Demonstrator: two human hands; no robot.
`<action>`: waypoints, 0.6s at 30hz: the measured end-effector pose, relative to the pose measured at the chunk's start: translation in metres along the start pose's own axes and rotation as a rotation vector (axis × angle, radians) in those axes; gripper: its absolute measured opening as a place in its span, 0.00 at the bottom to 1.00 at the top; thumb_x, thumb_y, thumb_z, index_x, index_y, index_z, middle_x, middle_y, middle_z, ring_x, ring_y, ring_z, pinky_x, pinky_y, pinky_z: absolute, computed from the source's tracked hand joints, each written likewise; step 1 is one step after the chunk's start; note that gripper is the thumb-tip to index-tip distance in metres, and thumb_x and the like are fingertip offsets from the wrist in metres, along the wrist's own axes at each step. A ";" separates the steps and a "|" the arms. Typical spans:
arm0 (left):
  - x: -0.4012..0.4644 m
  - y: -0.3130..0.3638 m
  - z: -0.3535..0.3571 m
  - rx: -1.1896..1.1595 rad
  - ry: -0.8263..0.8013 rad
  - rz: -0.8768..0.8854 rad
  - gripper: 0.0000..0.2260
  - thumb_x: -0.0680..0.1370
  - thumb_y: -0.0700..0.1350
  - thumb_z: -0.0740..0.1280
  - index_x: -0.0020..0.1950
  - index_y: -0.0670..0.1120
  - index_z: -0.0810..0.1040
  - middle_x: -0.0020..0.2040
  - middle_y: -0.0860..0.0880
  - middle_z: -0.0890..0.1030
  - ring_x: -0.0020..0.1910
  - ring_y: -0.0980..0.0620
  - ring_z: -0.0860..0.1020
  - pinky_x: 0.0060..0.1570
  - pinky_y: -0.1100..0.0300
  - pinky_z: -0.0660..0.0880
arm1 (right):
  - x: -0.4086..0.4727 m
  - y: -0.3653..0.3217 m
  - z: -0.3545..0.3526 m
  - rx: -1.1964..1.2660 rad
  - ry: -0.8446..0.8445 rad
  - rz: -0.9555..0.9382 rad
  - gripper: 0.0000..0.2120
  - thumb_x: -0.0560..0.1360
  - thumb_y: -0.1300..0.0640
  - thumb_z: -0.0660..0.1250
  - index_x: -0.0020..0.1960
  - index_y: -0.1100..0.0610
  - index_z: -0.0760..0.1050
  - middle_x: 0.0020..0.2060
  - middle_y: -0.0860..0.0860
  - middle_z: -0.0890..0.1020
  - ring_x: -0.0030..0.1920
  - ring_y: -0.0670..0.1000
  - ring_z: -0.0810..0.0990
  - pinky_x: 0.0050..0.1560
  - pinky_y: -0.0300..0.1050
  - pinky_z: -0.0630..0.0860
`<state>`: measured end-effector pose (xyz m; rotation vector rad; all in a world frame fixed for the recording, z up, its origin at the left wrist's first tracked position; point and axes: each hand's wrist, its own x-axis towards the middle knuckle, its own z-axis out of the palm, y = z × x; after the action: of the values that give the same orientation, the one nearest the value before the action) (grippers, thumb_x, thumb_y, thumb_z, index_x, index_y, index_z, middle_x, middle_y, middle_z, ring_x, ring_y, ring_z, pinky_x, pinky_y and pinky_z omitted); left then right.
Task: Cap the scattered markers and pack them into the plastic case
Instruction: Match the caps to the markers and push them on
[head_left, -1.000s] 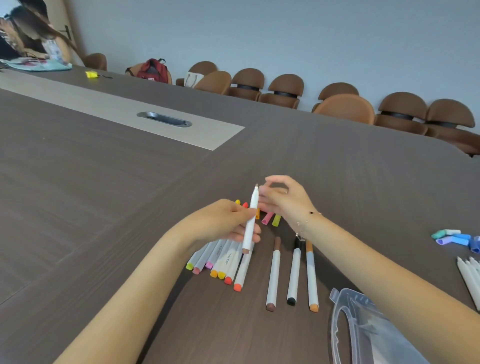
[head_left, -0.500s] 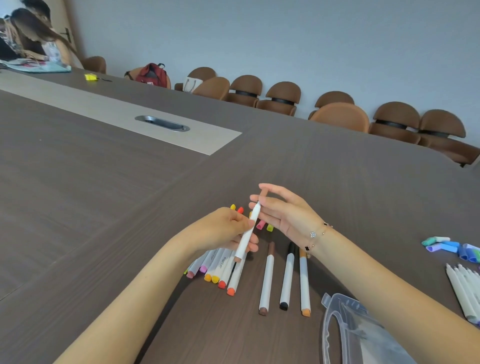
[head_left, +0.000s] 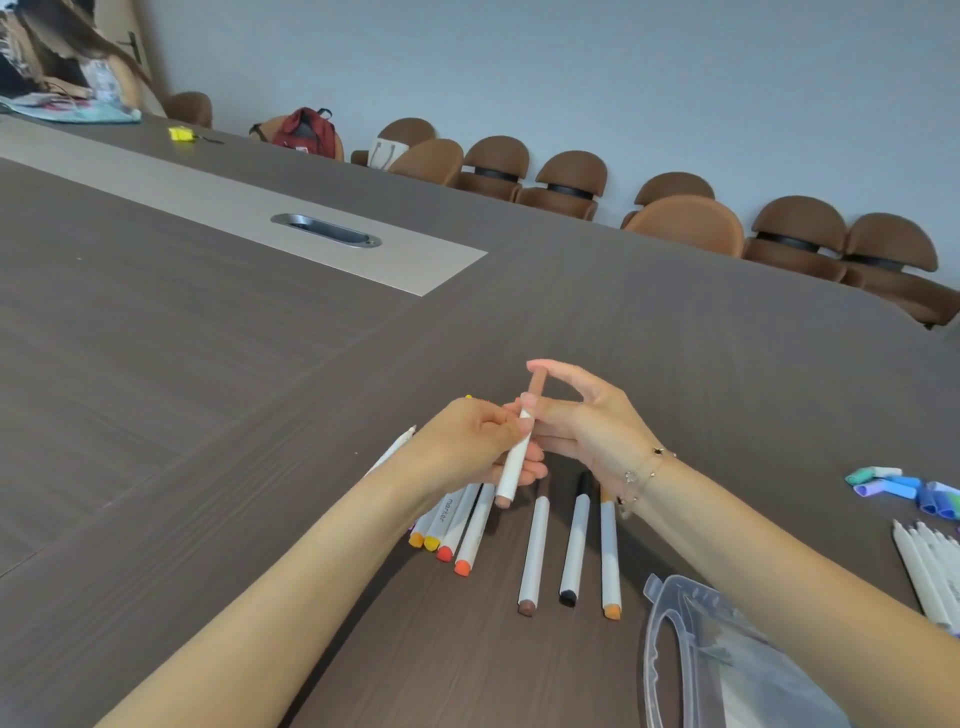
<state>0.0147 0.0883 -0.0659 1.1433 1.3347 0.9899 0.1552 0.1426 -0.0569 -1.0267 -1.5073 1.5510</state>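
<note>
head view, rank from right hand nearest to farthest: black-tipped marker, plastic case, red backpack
From the right hand:
1. Black-tipped marker, just below the wrist.
2. Plastic case, lower right on the table.
3. Red backpack, far side, upper left.

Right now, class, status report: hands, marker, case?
Left hand grips white marker. Right hand pinches tan cap onto its tip. Clear plastic case lies open, unobstructed.

A meeting room in an office or school: a very large dark wood-grain surface (head_left: 208, 364) with a pale inlaid strip (head_left: 156, 182) and a metal cable hatch (head_left: 326, 230) lies beyond the fingers, and a row of brown padded chairs (head_left: 571, 184) lines its far edge under a bare grey wall (head_left: 571, 67).
</note>
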 end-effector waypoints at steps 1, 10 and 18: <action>0.000 0.001 -0.001 0.092 0.024 0.029 0.13 0.81 0.47 0.60 0.49 0.41 0.80 0.43 0.44 0.84 0.43 0.49 0.84 0.51 0.56 0.80 | -0.001 -0.003 -0.005 -0.019 0.009 0.019 0.18 0.73 0.61 0.71 0.62 0.54 0.74 0.46 0.59 0.85 0.46 0.56 0.85 0.43 0.41 0.81; -0.001 -0.009 0.000 1.006 0.199 -0.007 0.14 0.75 0.54 0.68 0.49 0.43 0.80 0.45 0.48 0.80 0.41 0.54 0.73 0.42 0.63 0.72 | -0.014 0.023 -0.007 -0.675 -0.031 -0.054 0.12 0.70 0.53 0.74 0.51 0.54 0.76 0.36 0.46 0.83 0.43 0.39 0.78 0.53 0.36 0.72; 0.000 -0.020 0.021 1.165 0.253 0.012 0.13 0.80 0.51 0.62 0.52 0.42 0.77 0.45 0.48 0.73 0.49 0.48 0.79 0.45 0.60 0.73 | 0.014 0.035 -0.029 -1.102 0.068 -0.171 0.13 0.75 0.46 0.65 0.57 0.49 0.77 0.43 0.42 0.74 0.51 0.45 0.74 0.52 0.40 0.73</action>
<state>0.0340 0.0832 -0.0868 1.8912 2.2109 0.2837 0.1764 0.1653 -0.0923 -1.4251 -2.3677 0.4622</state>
